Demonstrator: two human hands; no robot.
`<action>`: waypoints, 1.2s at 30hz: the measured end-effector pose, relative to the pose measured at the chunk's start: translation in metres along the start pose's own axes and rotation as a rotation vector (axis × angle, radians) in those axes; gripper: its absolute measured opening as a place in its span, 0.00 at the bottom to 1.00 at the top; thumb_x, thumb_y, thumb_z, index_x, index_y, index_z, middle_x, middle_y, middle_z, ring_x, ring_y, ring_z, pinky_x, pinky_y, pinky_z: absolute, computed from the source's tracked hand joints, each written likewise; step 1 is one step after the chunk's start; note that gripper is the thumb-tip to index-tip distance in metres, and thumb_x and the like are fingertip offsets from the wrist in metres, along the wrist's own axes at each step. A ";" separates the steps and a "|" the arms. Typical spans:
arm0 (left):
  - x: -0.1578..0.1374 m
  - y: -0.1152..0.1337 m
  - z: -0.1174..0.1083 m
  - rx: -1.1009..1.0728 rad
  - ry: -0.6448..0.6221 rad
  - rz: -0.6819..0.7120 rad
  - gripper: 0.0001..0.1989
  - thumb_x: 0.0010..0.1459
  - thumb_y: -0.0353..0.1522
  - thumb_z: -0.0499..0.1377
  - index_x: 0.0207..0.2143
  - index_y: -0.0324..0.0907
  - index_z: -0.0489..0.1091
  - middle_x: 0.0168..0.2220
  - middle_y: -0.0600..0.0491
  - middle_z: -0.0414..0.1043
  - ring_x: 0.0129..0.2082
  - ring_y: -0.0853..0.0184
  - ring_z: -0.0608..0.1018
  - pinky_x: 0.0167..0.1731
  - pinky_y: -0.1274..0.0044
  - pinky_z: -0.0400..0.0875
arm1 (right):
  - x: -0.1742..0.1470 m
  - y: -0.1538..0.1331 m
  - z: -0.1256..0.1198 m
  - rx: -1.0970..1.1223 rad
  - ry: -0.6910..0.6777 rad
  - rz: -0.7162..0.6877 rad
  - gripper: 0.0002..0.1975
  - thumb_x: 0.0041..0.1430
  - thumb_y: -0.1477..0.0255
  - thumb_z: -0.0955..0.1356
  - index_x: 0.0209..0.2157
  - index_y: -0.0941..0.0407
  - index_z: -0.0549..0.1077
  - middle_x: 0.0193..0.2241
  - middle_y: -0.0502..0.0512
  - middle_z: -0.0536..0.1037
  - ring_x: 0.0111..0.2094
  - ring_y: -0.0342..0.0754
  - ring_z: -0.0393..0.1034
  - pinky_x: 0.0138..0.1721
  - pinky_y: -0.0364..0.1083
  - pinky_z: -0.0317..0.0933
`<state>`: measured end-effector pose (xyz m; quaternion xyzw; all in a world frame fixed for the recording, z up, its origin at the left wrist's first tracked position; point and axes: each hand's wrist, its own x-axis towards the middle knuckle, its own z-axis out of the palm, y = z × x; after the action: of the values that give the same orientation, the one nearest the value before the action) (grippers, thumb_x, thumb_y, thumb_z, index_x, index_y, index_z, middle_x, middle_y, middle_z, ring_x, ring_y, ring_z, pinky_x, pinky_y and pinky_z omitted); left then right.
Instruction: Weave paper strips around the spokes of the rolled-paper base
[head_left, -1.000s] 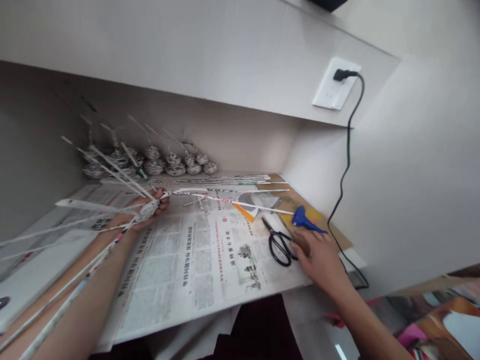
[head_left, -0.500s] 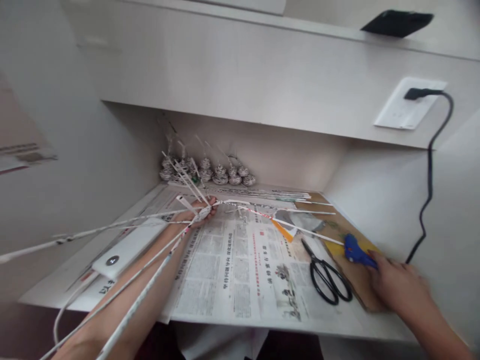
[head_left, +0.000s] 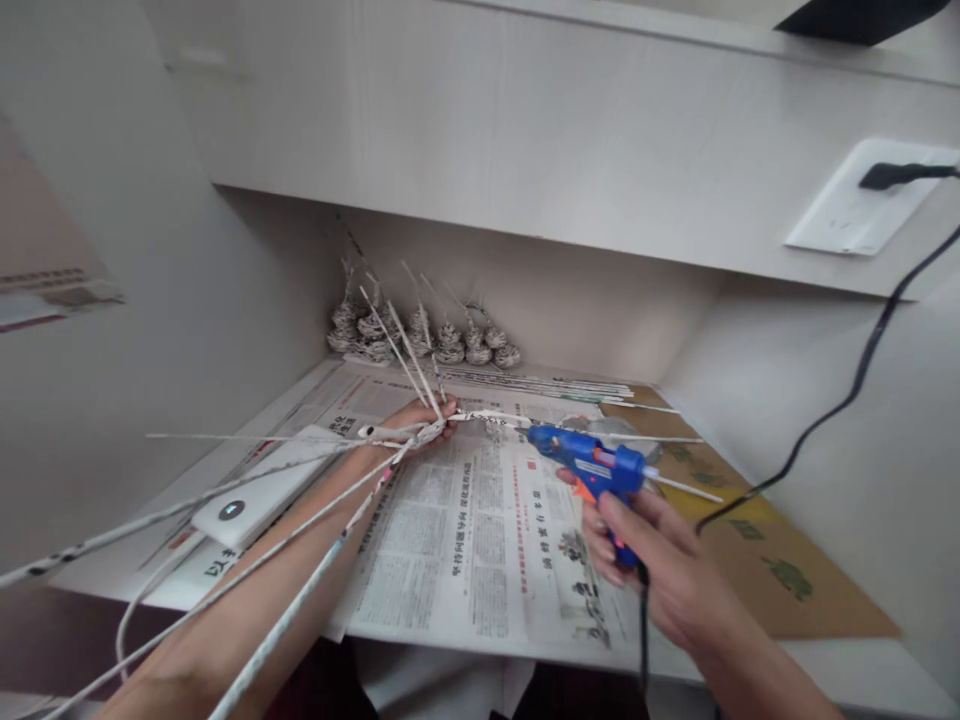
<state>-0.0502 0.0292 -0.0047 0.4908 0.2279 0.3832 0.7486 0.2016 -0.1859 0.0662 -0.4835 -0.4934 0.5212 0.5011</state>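
Note:
Gripped in my left hand (head_left: pixel 431 418) is the crossing point of a bundle of rolled newspaper sticks (head_left: pixel 421 436). The long sticks fan out toward me on the left, up toward the back and out to the right. My right hand (head_left: pixel 652 550) is wrapped around the handle of a blue hot glue gun (head_left: pixel 589 458) with an orange trigger. Its nozzle points left, close to a paper stick that reaches right from my left hand; whether they touch I cannot tell. A clear glue stick pokes out of the gun's rear.
Several woven gourd shapes (head_left: pixel 450 343) line the back wall. Loose paper sticks (head_left: pixel 540 384) lie before them. Newspaper (head_left: pixel 480 560) covers the table, with brown cardboard (head_left: pixel 795 590) at right. A white power bank-like box (head_left: pixel 259 490) lies left. A black cord (head_left: pixel 840 395) hangs from the wall socket (head_left: pixel 862 200).
My right hand has lifted the glue gun off the cardboard and brought it left, toward the paper sticks. The scissors are now out of sight. My left hand keeps its hold.

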 end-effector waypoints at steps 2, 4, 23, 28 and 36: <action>0.001 -0.002 -0.001 0.018 -0.021 0.006 0.20 0.44 0.40 0.69 0.30 0.40 0.63 0.19 0.58 0.63 0.16 0.74 0.67 0.13 0.85 0.55 | 0.011 0.002 0.018 0.063 -0.074 0.050 0.19 0.57 0.56 0.69 0.42 0.56 0.69 0.20 0.44 0.58 0.19 0.38 0.50 0.18 0.39 0.47; 0.002 -0.002 -0.002 0.037 -0.030 0.005 0.19 0.45 0.41 0.69 0.30 0.40 0.63 0.19 0.58 0.64 0.17 0.74 0.68 0.13 0.85 0.56 | 0.020 0.002 0.029 0.050 -0.109 0.077 0.22 0.56 0.55 0.68 0.44 0.57 0.69 0.20 0.43 0.58 0.19 0.38 0.50 0.18 0.39 0.47; 0.002 -0.003 0.007 0.061 -0.023 0.022 0.19 0.43 0.42 0.68 0.27 0.40 0.64 0.19 0.58 0.64 0.17 0.74 0.67 0.14 0.84 0.55 | 0.038 0.011 0.040 -0.187 -0.050 0.052 0.28 0.56 0.51 0.67 0.50 0.58 0.70 0.19 0.44 0.61 0.18 0.39 0.54 0.18 0.40 0.52; -0.001 0.000 0.010 0.126 -0.023 0.003 0.19 0.44 0.43 0.67 0.27 0.40 0.64 0.18 0.58 0.63 0.15 0.75 0.66 0.14 0.83 0.53 | 0.039 0.021 0.039 -0.272 -0.055 0.000 0.23 0.59 0.53 0.65 0.47 0.55 0.69 0.21 0.45 0.64 0.20 0.40 0.58 0.20 0.41 0.55; -0.001 -0.001 0.009 0.176 -0.015 0.008 0.21 0.44 0.45 0.67 0.27 0.40 0.64 0.17 0.58 0.64 0.15 0.74 0.65 0.15 0.82 0.52 | 0.040 0.023 0.037 -0.366 -0.017 -0.106 0.19 0.61 0.54 0.63 0.42 0.54 0.70 0.20 0.46 0.65 0.22 0.43 0.59 0.25 0.43 0.55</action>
<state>-0.0436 0.0232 -0.0017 0.5583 0.2531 0.3609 0.7028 0.1627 -0.1474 0.0450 -0.5353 -0.6091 0.3997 0.4274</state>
